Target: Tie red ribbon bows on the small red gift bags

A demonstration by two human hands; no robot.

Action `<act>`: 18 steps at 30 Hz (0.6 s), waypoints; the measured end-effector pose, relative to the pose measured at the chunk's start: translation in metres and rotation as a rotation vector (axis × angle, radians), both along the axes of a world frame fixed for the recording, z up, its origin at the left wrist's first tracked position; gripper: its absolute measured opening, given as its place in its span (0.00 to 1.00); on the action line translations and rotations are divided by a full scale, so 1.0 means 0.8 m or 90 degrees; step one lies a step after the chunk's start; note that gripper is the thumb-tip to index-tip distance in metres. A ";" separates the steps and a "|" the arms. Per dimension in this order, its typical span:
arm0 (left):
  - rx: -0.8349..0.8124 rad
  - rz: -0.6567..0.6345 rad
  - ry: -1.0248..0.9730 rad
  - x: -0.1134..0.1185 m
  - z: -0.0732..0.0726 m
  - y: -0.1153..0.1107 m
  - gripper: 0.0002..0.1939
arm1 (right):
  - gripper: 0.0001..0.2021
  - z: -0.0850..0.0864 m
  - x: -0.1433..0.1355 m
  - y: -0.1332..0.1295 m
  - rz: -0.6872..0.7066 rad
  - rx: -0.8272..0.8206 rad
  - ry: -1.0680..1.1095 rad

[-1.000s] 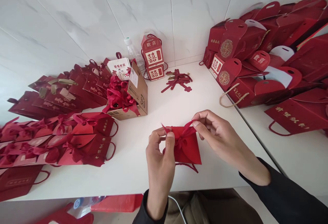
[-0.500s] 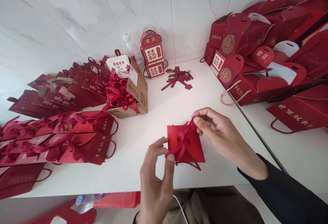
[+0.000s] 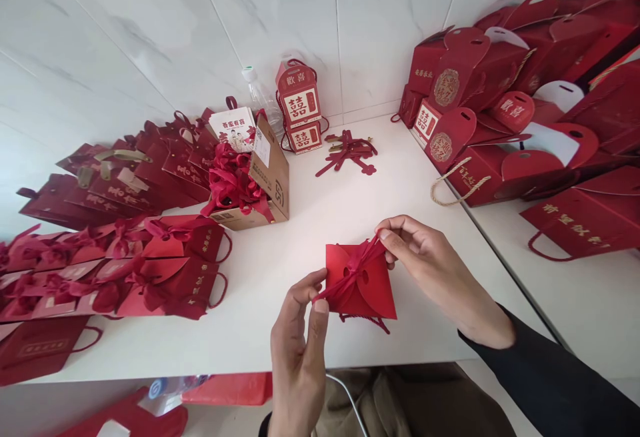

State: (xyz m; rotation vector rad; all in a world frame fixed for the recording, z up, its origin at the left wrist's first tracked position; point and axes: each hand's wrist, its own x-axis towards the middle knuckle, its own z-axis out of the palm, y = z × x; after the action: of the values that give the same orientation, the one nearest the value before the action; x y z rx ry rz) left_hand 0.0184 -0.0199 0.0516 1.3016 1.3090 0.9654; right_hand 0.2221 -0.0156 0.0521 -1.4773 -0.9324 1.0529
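A small red gift box (image 3: 383,297) stands on the white table before me, its rounded flaps folded over the top. A dark red ribbon (image 3: 356,265) is knotted across the middle of those flaps. At the box's left corner my left hand (image 3: 303,343) pinches one end of the ribbon between thumb and finger. My right hand (image 3: 425,257) grips the other end beyond the upper right corner. Between the two hands the ribbon runs taut on a slant. A twisted cord handle (image 3: 367,320) sticks out below the box's near side.
On the left sit rows of ribboned red boxes (image 3: 170,283) and red bags (image 3: 145,170). A cardboard box (image 3: 273,177) holds ribbons and cards. Loose red straps (image 3: 350,152) lie behind, near stacked boxes (image 3: 300,107) and a clear bottle (image 3: 260,97). More red boxes (image 3: 490,77) crowd the right.
My left hand has pulled its ribbon end outward to the left and slightly down. The ribbon's loops have drawn out narrower and straighter. My right hand has barely moved.
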 end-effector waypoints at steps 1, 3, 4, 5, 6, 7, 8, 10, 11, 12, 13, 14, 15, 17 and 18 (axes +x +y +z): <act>0.003 -0.004 0.004 0.000 0.000 0.000 0.13 | 0.12 0.000 0.001 0.000 0.003 0.000 -0.006; 0.016 -0.018 0.009 -0.002 0.000 0.001 0.13 | 0.11 -0.001 0.003 -0.002 0.009 -0.004 -0.026; 0.028 -0.025 0.010 -0.002 0.001 0.001 0.12 | 0.10 0.000 0.004 -0.004 0.008 -0.006 -0.035; 0.042 -0.031 0.012 -0.003 0.002 0.001 0.12 | 0.09 0.001 0.005 -0.007 -0.003 -0.004 -0.055; 0.058 -0.033 0.015 -0.003 0.003 0.002 0.12 | 0.09 0.003 0.005 -0.009 -0.024 0.007 -0.093; 0.075 -0.031 0.020 -0.004 0.005 0.004 0.12 | 0.10 0.005 0.005 -0.012 -0.049 0.033 -0.152; 0.092 -0.031 0.028 -0.004 0.006 0.005 0.12 | 0.10 0.009 0.004 -0.014 -0.063 0.072 -0.227; 0.133 -0.065 0.065 -0.002 0.009 0.011 0.11 | 0.07 0.017 0.001 -0.018 -0.029 0.169 -0.383; 0.157 -0.098 0.093 0.000 0.009 0.014 0.10 | 0.06 0.020 0.000 -0.019 0.021 0.210 -0.441; 0.181 -0.132 0.127 0.002 0.009 0.017 0.09 | 0.05 0.023 -0.001 -0.018 0.080 0.236 -0.477; 0.203 -0.157 0.162 0.005 0.008 0.020 0.07 | 0.06 0.024 -0.002 -0.017 0.137 0.245 -0.504; 0.221 -0.173 0.191 0.007 0.007 0.022 0.05 | 0.07 0.025 -0.003 -0.016 0.181 0.243 -0.526; 0.235 -0.179 0.211 0.009 0.005 0.023 0.03 | 0.07 0.024 -0.004 -0.014 0.208 0.234 -0.546; 0.248 -0.176 0.224 0.013 0.000 0.025 0.04 | 0.06 0.020 -0.005 -0.012 0.234 0.212 -0.567; 0.250 -0.176 0.224 0.014 -0.002 0.025 0.04 | 0.06 0.018 -0.006 -0.011 0.234 0.201 -0.563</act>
State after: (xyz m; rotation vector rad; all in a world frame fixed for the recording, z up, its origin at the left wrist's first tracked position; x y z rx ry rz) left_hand 0.0292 0.0002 0.0498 1.9703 1.1852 0.8475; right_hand 0.2175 -0.0243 0.0661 -1.5289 -1.9503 0.4142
